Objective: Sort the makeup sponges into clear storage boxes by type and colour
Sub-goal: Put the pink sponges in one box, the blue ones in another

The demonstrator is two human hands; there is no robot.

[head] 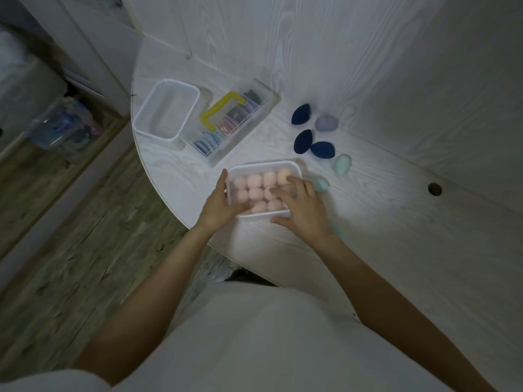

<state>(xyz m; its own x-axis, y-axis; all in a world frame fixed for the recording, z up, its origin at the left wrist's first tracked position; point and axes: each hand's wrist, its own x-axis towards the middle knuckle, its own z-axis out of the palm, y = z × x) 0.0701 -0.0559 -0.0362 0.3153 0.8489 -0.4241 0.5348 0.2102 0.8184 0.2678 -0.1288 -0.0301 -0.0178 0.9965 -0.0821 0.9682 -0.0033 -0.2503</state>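
The white wood-grain counter (368, 227) fills the right and upper part of the frame, its curved edge running down the middle. In the upper left of it stands an empty clear box (167, 108), and just right of that a long clear organiser (235, 123) with a yellow handle, packed with flat round puffs in blues, purples and greys.

At centre frame sits the clear box of peach sponges (264, 190), already filled in rows. The left hand (220, 205) holds its left wall, fingers straight along the side and thumb at the near corner. The right hand (300, 207) lies over the right half, fingers spread and loosely bent on the sponges, thumb outside the near rim; this grip is wide and closes round nothing.

The loose sponges all lie to the right and above the box: three navy sponges (302, 141), a lilac sponge (327, 123), and mint sponges (342, 164), one just beside the right fingers. The right hand is plainly nearer. The navy ones lie with long axes pointing up-frame or slantwise, so I judge a short reach up-right is needed.
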